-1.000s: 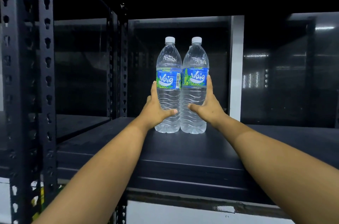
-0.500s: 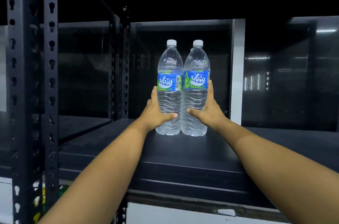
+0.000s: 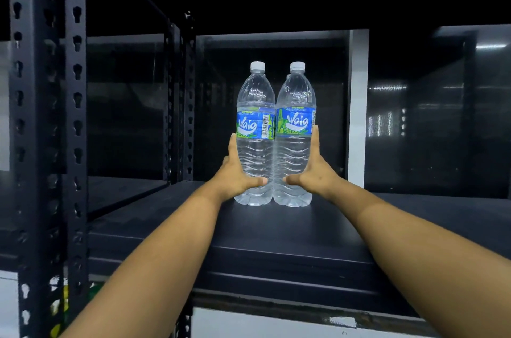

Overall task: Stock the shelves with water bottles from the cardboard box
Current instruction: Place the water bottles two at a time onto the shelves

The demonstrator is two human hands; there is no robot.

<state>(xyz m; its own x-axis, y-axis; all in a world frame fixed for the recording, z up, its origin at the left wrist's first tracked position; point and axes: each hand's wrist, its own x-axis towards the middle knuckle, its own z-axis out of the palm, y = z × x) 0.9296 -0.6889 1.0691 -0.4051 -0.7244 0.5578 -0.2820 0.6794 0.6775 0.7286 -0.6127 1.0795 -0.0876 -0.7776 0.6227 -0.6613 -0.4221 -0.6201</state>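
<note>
So there are 2 water bottles upright and touching side by side on the black shelf (image 3: pixel 276 232), set well back from its front edge. The left hand (image 3: pixel 235 174) wraps the left bottle (image 3: pixel 255 144) low down, thumb across the front. The right hand (image 3: pixel 315 171) grips the right bottle (image 3: pixel 296 144) the same way. A perforated black upright post (image 3: pixel 47 144) stands at the shelf's left side.

Two water bottles (image 3: pixel 255 133) (image 3: pixel 296 133), two hands (image 3: pixel 237 171) (image 3: pixel 315 174), one shelf (image 3: pixel 276 232).
</note>
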